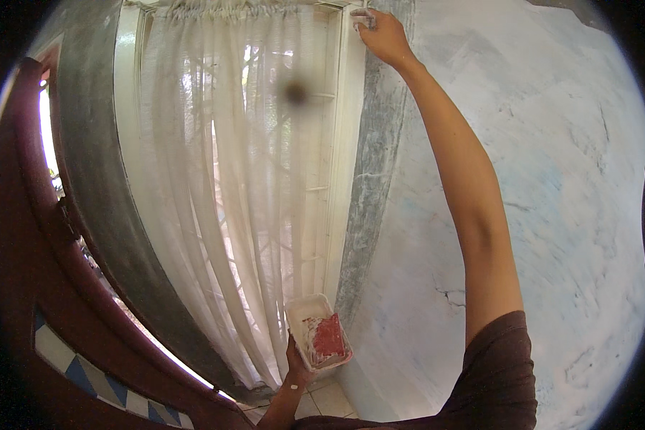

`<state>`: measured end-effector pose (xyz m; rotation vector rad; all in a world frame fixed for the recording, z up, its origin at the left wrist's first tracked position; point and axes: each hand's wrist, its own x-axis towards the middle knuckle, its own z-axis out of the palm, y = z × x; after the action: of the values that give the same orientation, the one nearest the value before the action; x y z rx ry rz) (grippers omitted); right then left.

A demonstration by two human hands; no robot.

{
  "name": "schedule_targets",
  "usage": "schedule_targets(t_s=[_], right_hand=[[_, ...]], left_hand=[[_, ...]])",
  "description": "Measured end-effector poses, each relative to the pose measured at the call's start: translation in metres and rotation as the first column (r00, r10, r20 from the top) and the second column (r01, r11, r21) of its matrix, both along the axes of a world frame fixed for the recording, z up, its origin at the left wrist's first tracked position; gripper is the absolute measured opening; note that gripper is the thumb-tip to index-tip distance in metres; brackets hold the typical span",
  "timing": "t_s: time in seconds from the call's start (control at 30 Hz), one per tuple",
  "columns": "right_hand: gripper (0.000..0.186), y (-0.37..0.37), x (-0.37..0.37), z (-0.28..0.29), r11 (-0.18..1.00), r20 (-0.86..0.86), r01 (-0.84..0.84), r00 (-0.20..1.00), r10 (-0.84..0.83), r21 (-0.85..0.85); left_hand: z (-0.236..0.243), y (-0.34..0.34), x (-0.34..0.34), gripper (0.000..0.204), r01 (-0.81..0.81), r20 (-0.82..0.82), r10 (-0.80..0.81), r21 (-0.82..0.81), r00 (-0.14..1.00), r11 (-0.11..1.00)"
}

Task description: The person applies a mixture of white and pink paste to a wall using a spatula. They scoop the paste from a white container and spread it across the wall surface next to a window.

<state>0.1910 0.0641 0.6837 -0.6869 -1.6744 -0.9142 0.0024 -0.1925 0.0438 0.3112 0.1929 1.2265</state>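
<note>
My left hand (297, 367) is low in the middle, wrapped round the side of a white rectangular plastic tub (299, 309). White paste smears the tub's inside, and a flat red plastic spreader (328, 335) lies in it. High up, my right arm is stretched out, and my right hand (387, 39) is bent at the top right corner of the white window frame (349, 86). Its fingers are closed around a small pale, whitish thing (366, 21) against the frame; what kind it is I cannot make out.
A sheer white curtain (222, 143) hangs over the window, just left of the tub. To the right is a patchy white and pale blue wall (552, 215) with cracks, edged by a bare grey strip (376, 158). A dark red door (21, 251) stands at the left.
</note>
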Motion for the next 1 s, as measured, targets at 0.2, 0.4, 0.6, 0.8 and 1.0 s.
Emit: schedule_targets(t_s=[0.2,0.4,0.6,0.8,1.0], right_hand=[[0.022,0.014,-0.024,0.033,0.925,-0.078,-0.221,0.964,0.256,0.31],[0.026,0.02,-0.035,0.064,0.954,-0.123,-0.248,0.955,0.271,0.171],[0.022,0.013,-0.047,0.049,0.893,0.087,-0.17,0.985,0.147,0.417],[0.019,0.0,-0.053,0.039,0.915,0.097,-0.282,0.959,0.265,0.289],[0.017,-0.01,-0.051,0.029,0.886,0.203,-0.186,0.973,0.107,0.424]], left_hand=[[0.007,0.013,-0.013,0.077,-0.09,-0.055,0.093,0.047,0.994,0.995],[0.02,0.012,-0.01,0.071,-0.058,-0.026,0.059,0.022,0.998,0.998],[0.034,0.003,-0.018,0.07,-0.042,0.018,0.041,0.03,0.999,0.999],[-0.026,0.026,-0.017,0.067,-0.1,0.003,0.1,-0.049,0.995,0.994],[-0.027,0.024,-0.012,0.065,-0.092,0.015,0.092,-0.041,0.996,0.995]])
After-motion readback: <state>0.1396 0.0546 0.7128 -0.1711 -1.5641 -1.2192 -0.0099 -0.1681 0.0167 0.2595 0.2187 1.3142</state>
